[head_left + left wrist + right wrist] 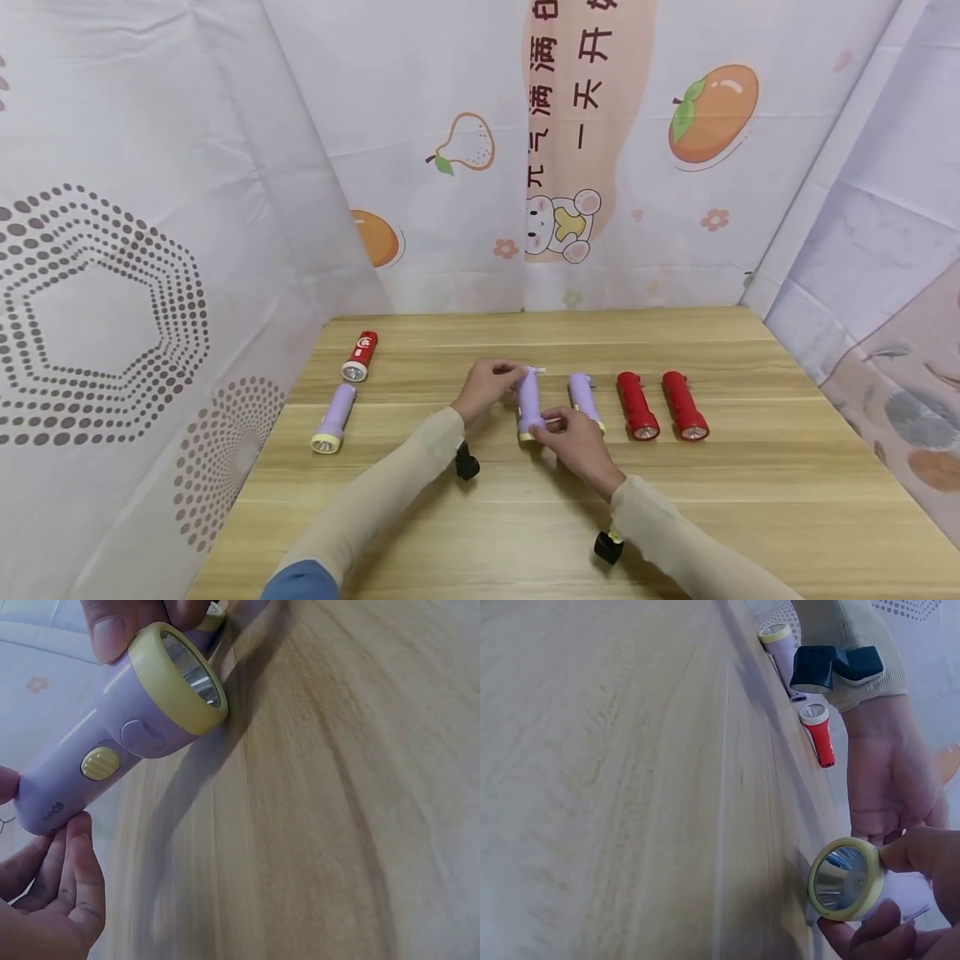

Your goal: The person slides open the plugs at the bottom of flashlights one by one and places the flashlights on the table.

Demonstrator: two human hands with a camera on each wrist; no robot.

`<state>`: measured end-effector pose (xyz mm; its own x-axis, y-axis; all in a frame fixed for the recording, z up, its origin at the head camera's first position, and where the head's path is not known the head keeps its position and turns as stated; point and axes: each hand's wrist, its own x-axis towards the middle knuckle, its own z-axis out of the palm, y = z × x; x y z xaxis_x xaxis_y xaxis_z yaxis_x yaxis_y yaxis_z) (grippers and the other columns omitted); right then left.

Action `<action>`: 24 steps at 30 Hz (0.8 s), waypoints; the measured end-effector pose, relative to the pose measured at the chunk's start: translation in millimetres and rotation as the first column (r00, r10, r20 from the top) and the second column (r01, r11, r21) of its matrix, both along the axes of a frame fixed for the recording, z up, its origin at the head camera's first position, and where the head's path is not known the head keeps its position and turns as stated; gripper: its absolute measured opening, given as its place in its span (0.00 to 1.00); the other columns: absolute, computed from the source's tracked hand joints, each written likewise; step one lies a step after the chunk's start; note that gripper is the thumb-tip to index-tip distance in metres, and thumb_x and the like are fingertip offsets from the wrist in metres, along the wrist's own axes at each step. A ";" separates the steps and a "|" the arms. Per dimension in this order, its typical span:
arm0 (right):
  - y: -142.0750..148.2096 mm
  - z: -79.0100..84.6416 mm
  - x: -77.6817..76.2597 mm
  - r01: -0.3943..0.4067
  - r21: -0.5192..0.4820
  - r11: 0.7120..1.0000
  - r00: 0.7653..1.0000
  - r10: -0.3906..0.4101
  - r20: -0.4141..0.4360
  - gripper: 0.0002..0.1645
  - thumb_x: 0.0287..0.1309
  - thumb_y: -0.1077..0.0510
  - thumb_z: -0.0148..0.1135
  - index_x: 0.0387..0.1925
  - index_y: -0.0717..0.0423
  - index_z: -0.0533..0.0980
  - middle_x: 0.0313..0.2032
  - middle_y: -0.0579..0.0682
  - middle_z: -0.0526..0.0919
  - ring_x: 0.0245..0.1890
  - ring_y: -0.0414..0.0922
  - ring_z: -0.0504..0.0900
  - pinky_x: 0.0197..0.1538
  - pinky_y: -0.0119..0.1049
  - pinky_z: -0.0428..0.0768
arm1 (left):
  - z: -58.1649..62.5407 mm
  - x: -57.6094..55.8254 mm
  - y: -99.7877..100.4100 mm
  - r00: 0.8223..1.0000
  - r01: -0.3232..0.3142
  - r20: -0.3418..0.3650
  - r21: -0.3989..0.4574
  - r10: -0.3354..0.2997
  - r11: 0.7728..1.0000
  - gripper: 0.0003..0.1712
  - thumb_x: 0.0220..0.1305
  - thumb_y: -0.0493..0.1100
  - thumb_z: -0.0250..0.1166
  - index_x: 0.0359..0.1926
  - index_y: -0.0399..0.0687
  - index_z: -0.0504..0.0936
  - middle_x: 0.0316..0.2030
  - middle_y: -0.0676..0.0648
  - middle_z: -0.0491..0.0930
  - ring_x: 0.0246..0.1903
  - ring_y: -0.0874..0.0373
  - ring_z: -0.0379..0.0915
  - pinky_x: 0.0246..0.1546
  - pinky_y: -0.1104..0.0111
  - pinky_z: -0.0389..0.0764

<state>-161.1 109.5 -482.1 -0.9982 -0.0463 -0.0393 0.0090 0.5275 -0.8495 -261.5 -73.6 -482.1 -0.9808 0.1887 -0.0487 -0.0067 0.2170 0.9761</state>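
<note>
Both hands hold a lavender flashlight (528, 400) near the middle of the table, its cream-rimmed head toward the person. My left hand (487, 390) pinches the tail end, with fingers bent against it. At the head end my right hand (579, 446) grips the barrel by its cream ring. The left wrist view shows the flashlight's cream ridged switch (100, 763) facing the camera. Its round reflector (841, 879) appears in the right wrist view, between the right thumb and fingers. Just right of it lies another lavender flashlight (582, 393), partly hidden by the right hand.
Two red flashlights (637, 406) (684, 406) lie farther right on the wooden table (480, 533). On the left are a lavender flashlight (336, 415) and a smaller red one with a white head (362, 353). Printed cloth (450, 233) hangs behind and along the sides.
</note>
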 end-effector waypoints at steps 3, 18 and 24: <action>-0.3 0.6 -0.6 0.001 0.021 1.000 1.000 -0.001 -0.009 0.21 0.62 0.50 0.73 0.49 0.60 0.83 0.40 0.52 0.89 0.42 0.46 0.86 0.40 0.39 0.83 | -2.9 -3.7 0.9 1.000 -0.005 0.016 -0.005 0.005 1.000 0.17 0.66 0.52 0.71 0.46 0.45 0.89 0.40 0.49 0.87 0.37 0.56 0.83 0.43 0.59 0.85; -3.1 3.7 -2.0 -0.014 0.089 0.996 0.997 0.021 -0.072 0.19 0.61 0.51 0.73 0.47 0.58 0.80 0.43 0.54 0.88 0.44 0.50 0.87 0.39 0.41 0.85 | -10.5 -11.9 4.3 0.996 -0.033 0.080 -0.036 0.036 0.999 0.14 0.66 0.49 0.71 0.44 0.44 0.89 0.36 0.48 0.87 0.31 0.55 0.82 0.31 0.66 0.82; -2.2 4.2 -5.0 -0.024 0.105 0.994 0.995 0.033 -0.090 0.17 0.62 0.51 0.73 0.47 0.56 0.80 0.45 0.54 0.88 0.46 0.50 0.88 0.42 0.43 0.85 | -8.4 -11.4 4.3 0.993 -0.031 0.112 -0.060 0.037 0.998 0.14 0.67 0.49 0.69 0.42 0.43 0.89 0.33 0.47 0.86 0.31 0.56 0.81 0.29 0.67 0.81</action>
